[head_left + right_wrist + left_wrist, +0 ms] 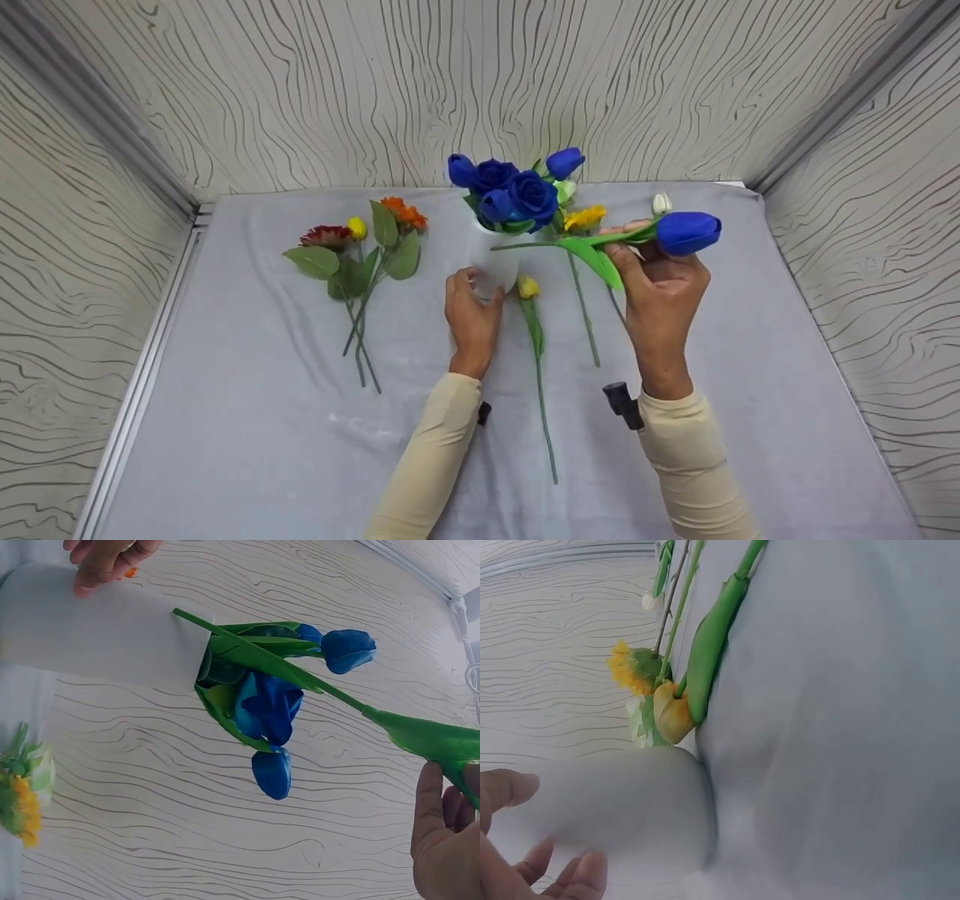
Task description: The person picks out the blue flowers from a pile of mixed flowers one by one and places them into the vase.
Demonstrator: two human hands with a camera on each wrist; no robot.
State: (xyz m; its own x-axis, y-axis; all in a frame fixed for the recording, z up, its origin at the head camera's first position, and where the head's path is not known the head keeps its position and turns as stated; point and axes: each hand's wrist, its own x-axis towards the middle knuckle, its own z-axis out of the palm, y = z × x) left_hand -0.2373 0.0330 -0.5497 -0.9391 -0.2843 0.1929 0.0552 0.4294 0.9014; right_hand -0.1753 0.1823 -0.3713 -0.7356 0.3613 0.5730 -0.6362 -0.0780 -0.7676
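Observation:
A white vase (pixel 491 262) stands upright, filled with blue roses (pixel 532 199) and blue tulips (pixel 271 774). My left hand (pixel 474 315) holds the vase low on its near side, thumb and fingers spread round it; in the left wrist view its fingertips (pixel 589 874) overlap the white wall. My right hand (pixel 664 300) pinches another blue tulip (pixel 686 233) by its green stem just below the bloom. This tulip lies nearly level, its stem end pointing left toward the vase. In the right wrist view its stem (pixel 247 649) crosses in front of the vase's mouth.
A yellow tulip (pixel 529 288) lies in front of the vase. To the right lie a yellow flower (pixel 585 218) and a white tulip (pixel 661 203). Dark red (pixel 327 236), yellow (pixel 358 227) and orange flowers (pixel 405 214) lie crossed at left. Patterned walls enclose the grey-covered table.

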